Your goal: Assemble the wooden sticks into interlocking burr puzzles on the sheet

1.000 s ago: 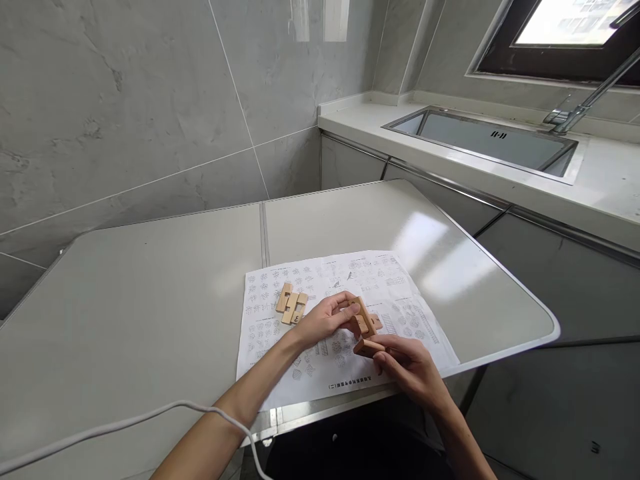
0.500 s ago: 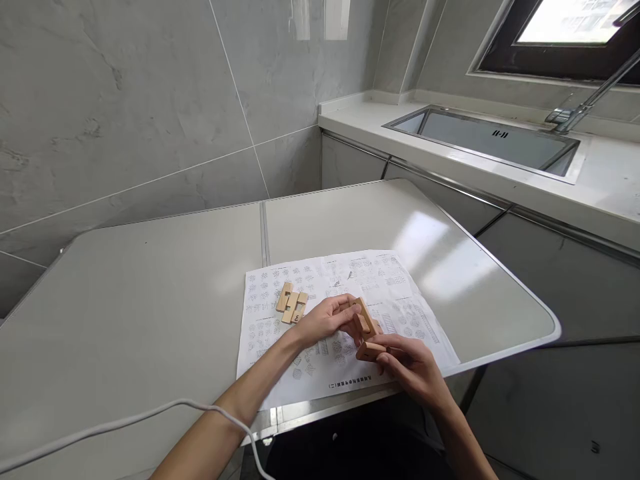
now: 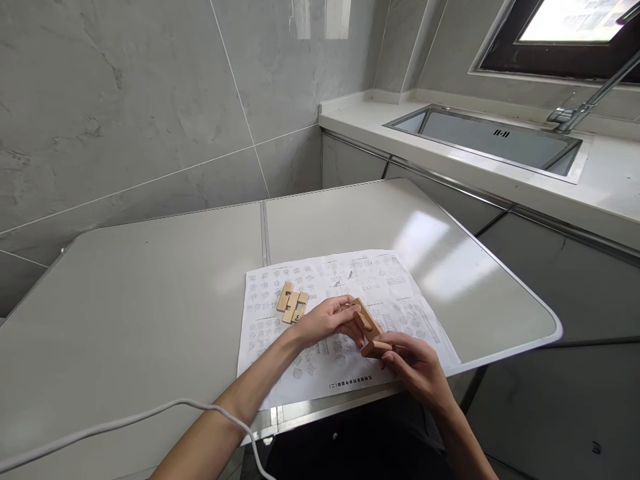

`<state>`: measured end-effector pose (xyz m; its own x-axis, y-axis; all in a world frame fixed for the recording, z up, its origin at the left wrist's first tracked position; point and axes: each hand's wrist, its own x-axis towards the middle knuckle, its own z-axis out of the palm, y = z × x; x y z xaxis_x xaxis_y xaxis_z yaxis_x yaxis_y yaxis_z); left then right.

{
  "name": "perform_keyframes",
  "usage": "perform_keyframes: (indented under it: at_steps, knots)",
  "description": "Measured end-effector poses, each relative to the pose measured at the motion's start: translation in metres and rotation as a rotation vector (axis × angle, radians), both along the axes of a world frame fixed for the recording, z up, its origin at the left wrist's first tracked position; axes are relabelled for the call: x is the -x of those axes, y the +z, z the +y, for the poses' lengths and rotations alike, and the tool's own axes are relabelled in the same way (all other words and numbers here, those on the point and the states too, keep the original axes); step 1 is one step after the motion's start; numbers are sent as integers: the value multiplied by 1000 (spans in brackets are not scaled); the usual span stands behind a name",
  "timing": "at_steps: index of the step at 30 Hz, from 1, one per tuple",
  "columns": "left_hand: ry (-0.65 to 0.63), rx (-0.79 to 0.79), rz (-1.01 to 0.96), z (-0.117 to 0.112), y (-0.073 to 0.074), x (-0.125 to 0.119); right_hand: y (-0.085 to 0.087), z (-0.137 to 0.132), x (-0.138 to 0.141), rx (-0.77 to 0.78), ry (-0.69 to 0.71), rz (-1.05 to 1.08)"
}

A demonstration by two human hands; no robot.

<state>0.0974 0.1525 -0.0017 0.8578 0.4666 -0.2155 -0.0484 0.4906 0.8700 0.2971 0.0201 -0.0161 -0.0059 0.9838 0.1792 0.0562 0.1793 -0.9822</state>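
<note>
Pinching a notched wooden bar (image 3: 367, 319) between thumb and fingertips, the left hand (image 3: 325, 321) holds it tilted just above the printed sheet (image 3: 395, 283). The right hand (image 3: 417, 365) grips a shorter wooden block (image 3: 376, 348), its end touching the bar's lower end. This looks like a fitting step, and the block seems to need squaring to a notch. Spare wooden pieces (image 3: 293, 304) lie on the sheet to the left, on the grey table (image 3: 150, 300).

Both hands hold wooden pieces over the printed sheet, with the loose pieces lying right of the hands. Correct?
Not quite. The head view shows the loose wooden pieces lying left of the hands, not right. The rest holds: the left hand grips a long wooden piece and the right hand a short wooden piece, over the printed sheet.
</note>
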Motion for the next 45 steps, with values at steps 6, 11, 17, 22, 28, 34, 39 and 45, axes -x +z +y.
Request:
perform_keyframes:
  at_steps: [6, 11, 17, 22, 28, 34, 39, 45]
  knots:
    - [-17, 13, -9, 1, 1, 1, 2, 0, 0, -1, 8, 3]
    - [-17, 5, 7, 0, 2, 1, 3, 0, 0, 7, 3, 7]
    - [-11, -1, 18, -1, 5, 1, 2, 0, 0, 14, -11, 1]
    - [-17, 11, -5, 1, 1, 1, -3, -2, -1, 37, -11, 5]
    - [-10, 22, -16, 2, -4, 1, -3, -2, -1, 26, -9, 8]
    - [-21, 30, -13, 2, -5, 1, 3, -1, 1, -2, -7, 36]
    - [-29, 32, -6, 2, -3, 1, 3, 1, 1, 4, 0, 48]
    - [-24, 22, -10, 1, 2, 0, 2, -1, 0, -3, 0, 43]
